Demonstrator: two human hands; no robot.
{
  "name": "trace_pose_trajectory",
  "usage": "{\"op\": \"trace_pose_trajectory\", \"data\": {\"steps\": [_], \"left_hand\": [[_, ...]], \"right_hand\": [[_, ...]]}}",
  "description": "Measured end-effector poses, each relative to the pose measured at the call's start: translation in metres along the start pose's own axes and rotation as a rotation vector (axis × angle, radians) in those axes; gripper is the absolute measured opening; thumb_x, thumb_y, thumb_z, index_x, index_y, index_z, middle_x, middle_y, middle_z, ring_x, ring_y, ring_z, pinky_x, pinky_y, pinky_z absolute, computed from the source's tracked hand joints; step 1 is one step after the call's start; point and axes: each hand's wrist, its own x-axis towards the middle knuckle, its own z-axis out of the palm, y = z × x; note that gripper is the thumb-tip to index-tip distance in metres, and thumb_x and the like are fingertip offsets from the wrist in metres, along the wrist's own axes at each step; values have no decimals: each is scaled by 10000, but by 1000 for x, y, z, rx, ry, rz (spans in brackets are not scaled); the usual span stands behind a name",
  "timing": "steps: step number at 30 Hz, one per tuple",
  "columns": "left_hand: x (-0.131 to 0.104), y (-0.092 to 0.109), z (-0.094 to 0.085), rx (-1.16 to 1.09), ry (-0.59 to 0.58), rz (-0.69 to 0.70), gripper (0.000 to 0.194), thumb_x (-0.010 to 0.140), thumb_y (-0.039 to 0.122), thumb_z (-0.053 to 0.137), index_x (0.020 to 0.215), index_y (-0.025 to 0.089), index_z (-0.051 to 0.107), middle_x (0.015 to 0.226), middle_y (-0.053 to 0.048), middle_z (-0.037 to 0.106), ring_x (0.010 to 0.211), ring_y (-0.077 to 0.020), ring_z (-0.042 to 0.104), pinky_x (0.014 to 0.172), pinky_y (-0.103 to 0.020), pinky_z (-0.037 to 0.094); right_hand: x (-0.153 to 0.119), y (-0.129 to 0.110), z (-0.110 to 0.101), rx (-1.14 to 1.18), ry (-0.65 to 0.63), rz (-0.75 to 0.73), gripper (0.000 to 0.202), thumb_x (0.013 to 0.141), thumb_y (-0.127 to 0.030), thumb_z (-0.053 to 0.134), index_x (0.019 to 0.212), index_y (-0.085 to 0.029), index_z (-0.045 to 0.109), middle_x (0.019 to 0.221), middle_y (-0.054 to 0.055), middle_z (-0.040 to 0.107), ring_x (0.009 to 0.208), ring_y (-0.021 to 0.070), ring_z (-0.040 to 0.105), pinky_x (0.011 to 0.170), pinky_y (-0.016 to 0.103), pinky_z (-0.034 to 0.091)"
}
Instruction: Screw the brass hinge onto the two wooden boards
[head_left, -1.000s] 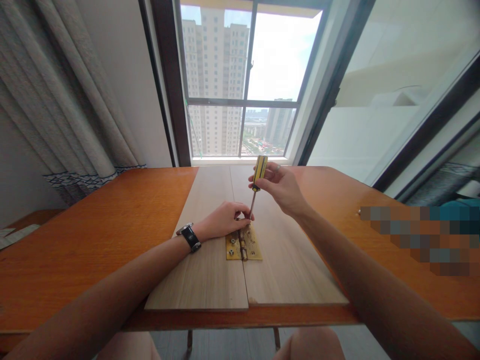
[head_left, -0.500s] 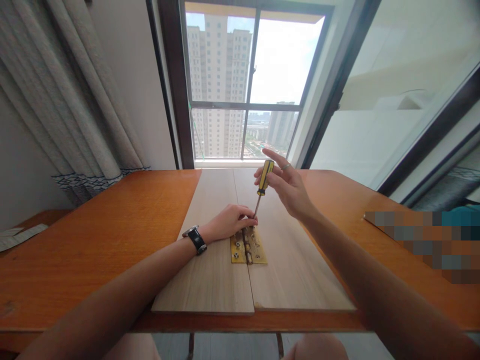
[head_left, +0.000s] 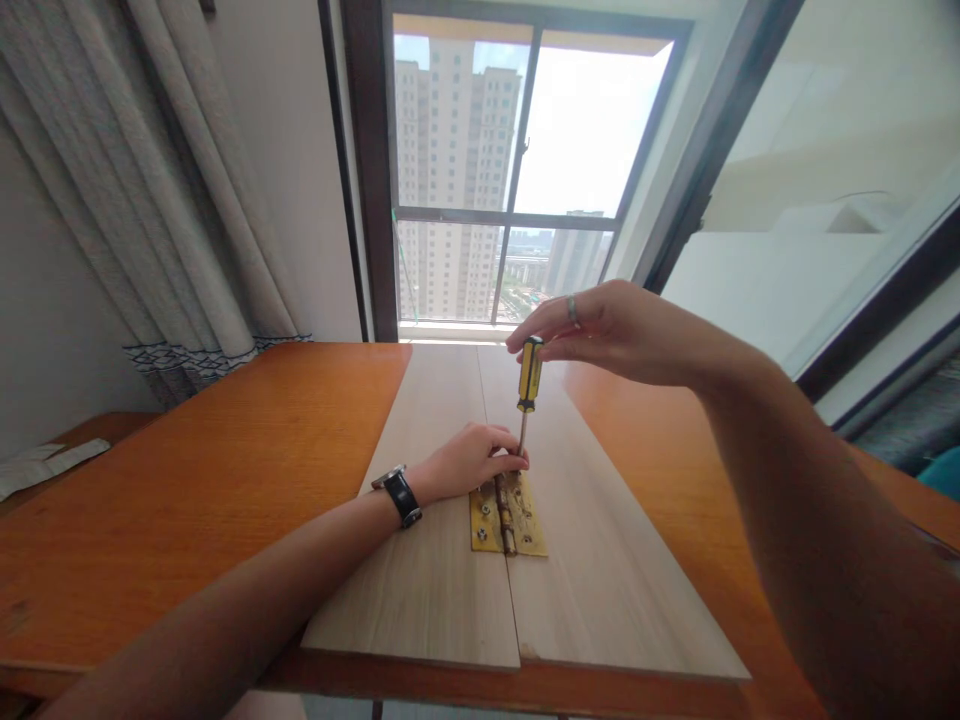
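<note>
A brass-coloured hinge (head_left: 525,530) lies flat over the seam between two pale wooden boards (head_left: 435,610), with screws visible in its left leaf. My left hand (head_left: 476,460) rests at the hinge's far end, thumb and fingers pinched around the foot of a screwdriver. What exactly they pinch there is hidden. The yellow-and-black screwdriver (head_left: 529,375) stands nearly upright, its tip down by my left fingertips. From above, my right hand (head_left: 600,325) grips the top of its handle with the fingertips, wrist raised and bent.
The boards lie on an orange-brown wooden table (head_left: 247,460). Beyond its far edge is a window (head_left: 517,215), with a grey curtain (head_left: 180,200) to the left. Some pale strips (head_left: 52,465) lie at the far left.
My right hand has turned over the handle's top, with the wrist raised and the index finger lowered. The screwdriver stands more upright. My left hand stays at the hinge.
</note>
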Motion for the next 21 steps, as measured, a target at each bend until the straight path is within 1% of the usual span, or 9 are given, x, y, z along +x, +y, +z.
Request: {"op": "trace_pose_trajectory", "data": {"steps": [2, 5, 7, 9, 12, 16, 18, 21], "left_hand": [[0, 0, 0, 3, -10, -6, 204, 905, 272, 603, 798, 131, 703, 830, -42, 677, 758, -141, 598, 703, -235, 452], [0, 1, 0, 1, -22, -19, 201, 910, 265, 595, 808, 131, 704, 840, -38, 681, 770, -138, 602, 710, -231, 449], [-1, 2, 0, -3, -23, -28, 187, 905, 252, 599, 810, 131, 706, 843, -34, 685, 776, -135, 604, 714, -227, 446], [-1, 3, -1, -8, -25, -37, 175, 900, 248, 605, 819, 133, 710, 851, -32, 693, 778, -135, 605, 717, -226, 445], [-2, 4, -2, -28, -18, -57, 194, 909, 269, 594, 846, 133, 716, 898, -42, 712, 805, -145, 616, 736, -236, 449], [-4, 5, -4, -75, 47, -61, 256, 955, 302, 527, 924, 135, 719, 1018, -60, 728, 919, -168, 631, 802, -248, 450], [-5, 7, -5, -84, 65, -38, 250, 960, 291, 522, 945, 138, 719, 1037, -59, 727, 947, -168, 626, 821, -246, 444], [-5, 8, -6, -76, 62, -6, 230, 956, 255, 527, 928, 138, 723, 1001, -54, 724, 938, -163, 614, 834, -246, 439]], "right_hand": [[2, 0, 2, -83, 38, 61, 143, 798, -226, 688, 897, -220, 791, 740, 12, 720, 698, 211, 658, 633, 337, 486], [3, -1, 2, -229, 90, 152, 66, 750, -238, 732, 793, -212, 775, 650, -8, 682, 631, 181, 619, 612, 318, 422], [2, -4, 2, -308, 77, 196, 64, 755, -274, 733, 757, -211, 746, 611, -22, 664, 591, 158, 591, 590, 304, 379], [1, -7, 1, -364, 40, 219, 123, 765, -328, 730, 740, -209, 714, 582, -34, 646, 558, 142, 570, 574, 294, 352], [1, -11, 3, -422, 19, 202, 193, 780, -396, 719, 758, -205, 699, 570, -40, 622, 541, 129, 566, 597, 283, 343], [3, -13, 10, -406, -6, 136, 216, 857, -401, 641, 845, -207, 735, 661, -29, 643, 504, 100, 553, 628, 278, 349], [5, -10, 14, -433, -1, 105, 253, 890, -399, 599, 840, -195, 739, 648, -21, 630, 516, 107, 542, 621, 276, 343], [9, -2, 21, -504, -6, 76, 341, 941, -405, 515, 806, -173, 726, 591, -7, 599, 578, 140, 547, 634, 284, 343]]}}
